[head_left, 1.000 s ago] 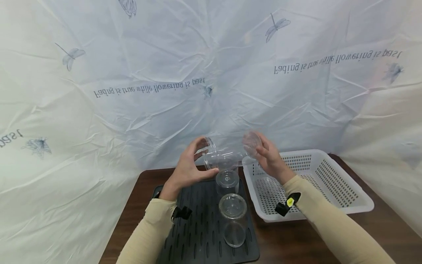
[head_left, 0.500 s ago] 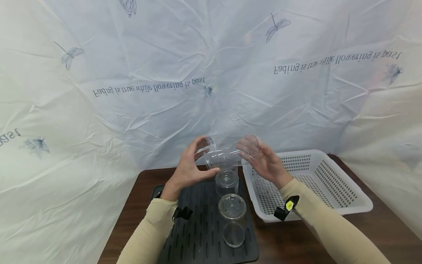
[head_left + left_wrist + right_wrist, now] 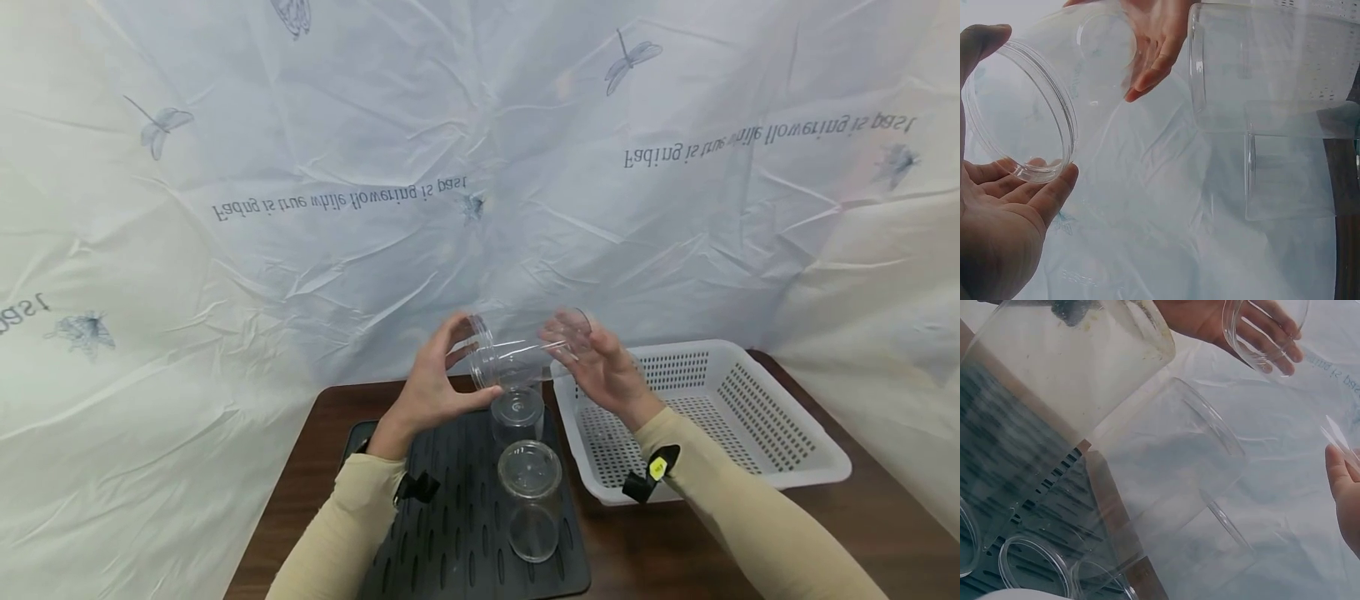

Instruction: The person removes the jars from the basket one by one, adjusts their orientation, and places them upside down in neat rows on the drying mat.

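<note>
My left hand (image 3: 433,383) has thumb and fingers bent round the rim of a clear jar (image 3: 521,348), held sideways between my hands; my right hand (image 3: 607,367) touches its base end with fingers nearly straight. The smooth wall looks slippery, so I judge a light, even hold best, both ends supported. Below my hands, more clear jars (image 3: 529,471) stand on a dark grooved mat (image 3: 453,517) on the brown desk (image 3: 637,550); right of them sits a white basket (image 3: 802,477). A printed sheet (image 3: 405,125) hangs ahead.
</note>
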Available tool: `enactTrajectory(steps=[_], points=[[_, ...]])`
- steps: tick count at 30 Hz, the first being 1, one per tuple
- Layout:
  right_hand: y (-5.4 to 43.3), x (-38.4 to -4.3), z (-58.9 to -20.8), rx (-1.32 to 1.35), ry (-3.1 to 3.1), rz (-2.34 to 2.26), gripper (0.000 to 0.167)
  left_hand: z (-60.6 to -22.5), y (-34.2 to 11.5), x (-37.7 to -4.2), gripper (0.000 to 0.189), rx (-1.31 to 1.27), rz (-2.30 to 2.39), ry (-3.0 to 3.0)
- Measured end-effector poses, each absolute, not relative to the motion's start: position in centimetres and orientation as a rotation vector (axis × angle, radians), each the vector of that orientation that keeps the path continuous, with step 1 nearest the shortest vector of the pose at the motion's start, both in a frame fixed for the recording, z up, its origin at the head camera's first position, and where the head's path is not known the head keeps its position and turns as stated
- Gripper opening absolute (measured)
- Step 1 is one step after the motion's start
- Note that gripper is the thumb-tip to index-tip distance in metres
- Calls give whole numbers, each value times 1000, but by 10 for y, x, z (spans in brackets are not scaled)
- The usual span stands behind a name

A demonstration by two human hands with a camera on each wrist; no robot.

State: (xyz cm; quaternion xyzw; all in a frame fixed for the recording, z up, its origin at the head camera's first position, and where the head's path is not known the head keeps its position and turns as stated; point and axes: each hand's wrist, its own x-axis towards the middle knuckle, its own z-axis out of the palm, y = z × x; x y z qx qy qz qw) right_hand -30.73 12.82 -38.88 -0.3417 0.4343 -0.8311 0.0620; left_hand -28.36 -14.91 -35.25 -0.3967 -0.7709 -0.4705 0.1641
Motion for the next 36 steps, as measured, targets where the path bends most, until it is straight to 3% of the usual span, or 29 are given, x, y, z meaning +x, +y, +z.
enactTrajectory(steps=[7,13,16,21,26,36], points=[[125,-308,-383,-999,1372,-2564,74,-354,-150,-284,96,-1114,-1377,-2208],[122,-311,-374,-1103,1380,-2575,48,-357,-154,-285,103,-1099,-1360,-2239],[120,-313,-367,-1094,1411,-2576,45,-361,-159,-286,111,-1100,-1341,-2277],[118,-314,-360,-1022,1536,-2569,58,-368,-172,-288,121,-1041,-1193,-2448],[115,-316,-355,-1065,1627,-2553,62,-380,-186,-292,118,-932,-999,-2652],[101,-315,-340,-1035,1850,-2401,106,-407,-209,-303,115,-769,-807,-2931]])
